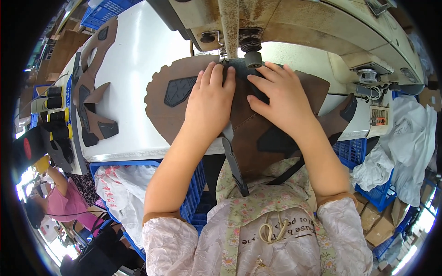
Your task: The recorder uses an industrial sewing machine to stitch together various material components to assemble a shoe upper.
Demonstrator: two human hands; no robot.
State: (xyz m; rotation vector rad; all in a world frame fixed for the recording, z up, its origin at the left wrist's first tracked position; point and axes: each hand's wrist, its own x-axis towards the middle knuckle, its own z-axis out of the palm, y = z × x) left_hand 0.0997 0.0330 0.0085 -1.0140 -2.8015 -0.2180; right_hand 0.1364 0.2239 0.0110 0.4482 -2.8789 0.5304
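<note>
A large brown leather-like shoe-upper piece (161,115) with a scalloped left edge and black patches lies on the white sewing table. Its lower part hangs over the front edge toward my lap. My left hand (209,103) rests flat on it, fingers extended and close together, fingertips just left of the sewing machine's needle area. Lying to the right is my right hand (285,99), its fingers spread on the work beside the dark roller (252,59). The sewing machine (304,23) arches above both hands. Its needle tip is too small to make out.
More brown pieces with black patches (94,57) lie along the table's left side, near several thread spools (54,102). A blue crate (195,198) holding white plastic stands below the front edge. White sacks (396,142) hang at right. A co-worker in pink (69,198) is far left.
</note>
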